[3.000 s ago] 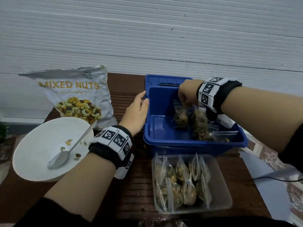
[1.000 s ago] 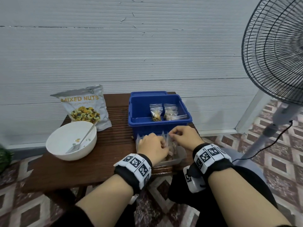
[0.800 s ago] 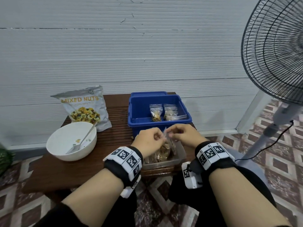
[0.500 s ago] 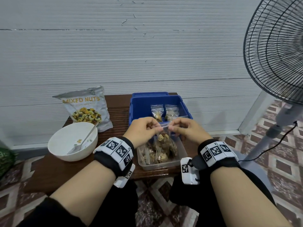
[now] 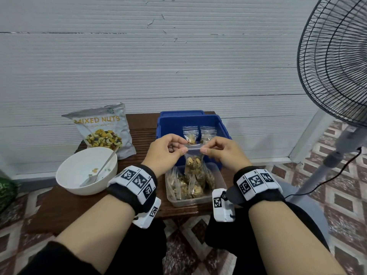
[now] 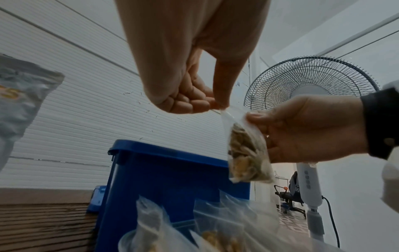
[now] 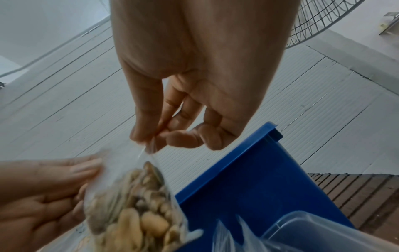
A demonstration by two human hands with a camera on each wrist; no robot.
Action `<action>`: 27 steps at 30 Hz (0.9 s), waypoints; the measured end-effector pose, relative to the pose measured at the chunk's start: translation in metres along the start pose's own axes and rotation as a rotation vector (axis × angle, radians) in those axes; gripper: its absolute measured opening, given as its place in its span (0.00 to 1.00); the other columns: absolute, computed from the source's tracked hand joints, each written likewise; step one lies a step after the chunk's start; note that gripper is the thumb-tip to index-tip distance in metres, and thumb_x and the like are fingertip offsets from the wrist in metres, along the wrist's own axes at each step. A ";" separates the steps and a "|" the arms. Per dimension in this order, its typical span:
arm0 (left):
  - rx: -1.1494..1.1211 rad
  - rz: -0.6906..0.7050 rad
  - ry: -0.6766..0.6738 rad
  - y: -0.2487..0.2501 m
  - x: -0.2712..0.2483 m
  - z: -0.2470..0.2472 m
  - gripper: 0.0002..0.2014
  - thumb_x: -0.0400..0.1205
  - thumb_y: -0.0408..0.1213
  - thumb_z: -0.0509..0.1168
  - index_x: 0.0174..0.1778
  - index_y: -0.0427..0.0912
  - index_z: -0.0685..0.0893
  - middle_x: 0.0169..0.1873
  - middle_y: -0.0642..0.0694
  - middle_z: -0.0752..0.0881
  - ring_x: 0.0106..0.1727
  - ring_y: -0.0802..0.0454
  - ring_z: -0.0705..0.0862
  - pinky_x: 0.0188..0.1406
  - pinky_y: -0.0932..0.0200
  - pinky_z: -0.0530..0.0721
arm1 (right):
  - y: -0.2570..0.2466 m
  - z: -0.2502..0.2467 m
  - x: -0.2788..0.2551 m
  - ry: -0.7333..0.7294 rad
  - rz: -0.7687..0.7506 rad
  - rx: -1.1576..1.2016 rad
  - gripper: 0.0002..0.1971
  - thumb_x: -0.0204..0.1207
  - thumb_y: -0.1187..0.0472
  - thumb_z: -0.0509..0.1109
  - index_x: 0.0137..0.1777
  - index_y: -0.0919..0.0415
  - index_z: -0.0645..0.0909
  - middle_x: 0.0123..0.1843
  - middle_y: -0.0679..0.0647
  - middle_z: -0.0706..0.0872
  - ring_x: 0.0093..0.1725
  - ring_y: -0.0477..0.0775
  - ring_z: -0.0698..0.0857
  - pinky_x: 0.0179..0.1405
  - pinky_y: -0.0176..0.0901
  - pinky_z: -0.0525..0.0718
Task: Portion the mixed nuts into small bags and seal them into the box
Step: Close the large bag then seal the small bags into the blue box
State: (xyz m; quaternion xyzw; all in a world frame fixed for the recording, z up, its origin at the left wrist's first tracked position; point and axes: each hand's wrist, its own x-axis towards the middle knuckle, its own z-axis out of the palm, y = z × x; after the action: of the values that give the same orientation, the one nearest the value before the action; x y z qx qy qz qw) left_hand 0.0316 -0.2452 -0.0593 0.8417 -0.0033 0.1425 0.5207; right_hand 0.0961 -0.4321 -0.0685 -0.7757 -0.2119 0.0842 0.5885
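Note:
A small clear bag of nuts (image 5: 193, 163) hangs in the air above the clear tub (image 5: 218, 198), which holds several more filled bags. My left hand (image 5: 168, 149) pinches the bag's top left corner and my right hand (image 5: 220, 150) pinches its top right corner. The same small bag (image 6: 246, 153) shows in the left wrist view, pinched by my left hand (image 6: 213, 104). In the right wrist view my right hand (image 7: 151, 141) pinches the bag (image 7: 138, 208) at its top edge. Behind stands the blue box (image 5: 170, 128) with two filled bags (image 5: 198, 133) inside.
A mixed nuts pouch (image 5: 101, 130) leans at the back left of the brown table (image 5: 79, 207). A white bowl (image 5: 79, 167) with a spoon (image 5: 99, 169) sits in front of it. A standing fan (image 5: 337, 76) is at the right, its cord on the tiled floor.
Both hands have lifted one small bag out of the clear tub and raised it, now holding its top edge stretched between them. Earlier the right hand was inside the blue box.

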 end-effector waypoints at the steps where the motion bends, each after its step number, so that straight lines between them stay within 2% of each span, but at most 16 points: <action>1: -0.008 0.004 -0.005 0.000 0.000 0.000 0.11 0.78 0.30 0.72 0.45 0.53 0.83 0.38 0.56 0.84 0.36 0.73 0.81 0.39 0.78 0.76 | 0.000 0.001 0.001 -0.005 -0.006 0.002 0.08 0.74 0.65 0.75 0.35 0.55 0.83 0.32 0.44 0.85 0.30 0.36 0.80 0.32 0.26 0.77; 5: -0.026 0.005 -0.029 -0.002 0.001 -0.001 0.12 0.77 0.30 0.72 0.45 0.55 0.82 0.38 0.56 0.84 0.37 0.71 0.82 0.41 0.77 0.77 | -0.001 0.005 0.002 -0.025 -0.010 -0.007 0.04 0.73 0.63 0.75 0.39 0.56 0.86 0.35 0.47 0.86 0.32 0.36 0.82 0.35 0.27 0.78; 8: -0.019 0.002 -0.045 -0.003 0.000 -0.001 0.11 0.77 0.31 0.72 0.46 0.54 0.83 0.39 0.55 0.85 0.38 0.70 0.82 0.41 0.76 0.77 | -0.001 0.009 0.002 -0.018 -0.015 -0.073 0.05 0.73 0.62 0.76 0.37 0.54 0.85 0.36 0.48 0.87 0.38 0.44 0.85 0.45 0.36 0.82; 10: -0.037 -0.005 -0.050 -0.003 -0.001 0.000 0.10 0.77 0.32 0.73 0.47 0.53 0.83 0.40 0.55 0.85 0.38 0.70 0.82 0.41 0.76 0.78 | -0.001 0.011 0.003 -0.021 -0.012 -0.115 0.08 0.75 0.62 0.75 0.36 0.52 0.83 0.36 0.48 0.86 0.39 0.46 0.84 0.47 0.40 0.82; 13: -0.042 -0.016 -0.061 -0.003 -0.001 0.003 0.09 0.77 0.34 0.73 0.48 0.52 0.84 0.41 0.56 0.86 0.40 0.71 0.83 0.41 0.76 0.79 | -0.004 0.016 0.003 -0.035 -0.003 -0.138 0.08 0.76 0.63 0.73 0.37 0.52 0.83 0.40 0.56 0.87 0.43 0.52 0.85 0.51 0.48 0.83; 15: -0.024 -0.025 -0.056 -0.003 0.000 0.004 0.09 0.78 0.34 0.73 0.46 0.53 0.83 0.42 0.56 0.86 0.41 0.69 0.84 0.40 0.76 0.79 | -0.005 0.018 0.002 -0.034 0.002 -0.129 0.05 0.76 0.63 0.73 0.39 0.55 0.84 0.42 0.59 0.88 0.44 0.53 0.85 0.51 0.46 0.83; 17: -0.017 -0.040 -0.040 -0.003 0.001 0.005 0.09 0.78 0.33 0.72 0.46 0.53 0.82 0.42 0.55 0.85 0.41 0.65 0.83 0.40 0.76 0.79 | -0.008 0.017 0.000 -0.047 0.019 -0.099 0.01 0.76 0.63 0.73 0.43 0.59 0.85 0.44 0.59 0.89 0.44 0.50 0.86 0.49 0.39 0.83; 19: -0.009 -0.046 -0.025 -0.003 0.002 0.004 0.09 0.79 0.33 0.71 0.47 0.51 0.82 0.41 0.54 0.84 0.40 0.63 0.82 0.39 0.76 0.79 | -0.010 0.015 0.001 -0.068 0.035 -0.084 0.04 0.75 0.63 0.74 0.47 0.63 0.86 0.45 0.58 0.89 0.44 0.48 0.86 0.46 0.32 0.82; 22: -0.027 -0.058 -0.023 -0.002 0.001 0.002 0.10 0.78 0.32 0.72 0.51 0.47 0.82 0.40 0.54 0.85 0.38 0.66 0.82 0.39 0.77 0.78 | -0.010 0.016 0.001 -0.079 0.034 -0.091 0.03 0.73 0.61 0.76 0.45 0.60 0.87 0.44 0.58 0.89 0.46 0.51 0.86 0.49 0.38 0.83; 25: -0.049 -0.072 -0.026 -0.004 0.002 0.001 0.10 0.77 0.33 0.73 0.51 0.47 0.82 0.39 0.54 0.87 0.35 0.72 0.83 0.38 0.78 0.77 | -0.009 0.017 0.001 -0.056 0.013 -0.113 0.02 0.73 0.62 0.77 0.40 0.57 0.86 0.41 0.57 0.88 0.44 0.53 0.86 0.49 0.44 0.83; 27: -0.048 -0.091 -0.022 -0.007 0.002 0.000 0.10 0.77 0.35 0.74 0.49 0.49 0.80 0.39 0.54 0.88 0.35 0.70 0.83 0.38 0.77 0.78 | -0.008 0.017 0.002 -0.036 0.007 -0.115 0.03 0.72 0.63 0.77 0.39 0.57 0.85 0.39 0.54 0.88 0.43 0.52 0.86 0.49 0.45 0.83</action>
State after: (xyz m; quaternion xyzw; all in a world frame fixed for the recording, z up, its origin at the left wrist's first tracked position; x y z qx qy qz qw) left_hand 0.0343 -0.2414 -0.0651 0.8299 0.0256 0.1092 0.5465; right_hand 0.0891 -0.4146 -0.0657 -0.8075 -0.2240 0.0879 0.5385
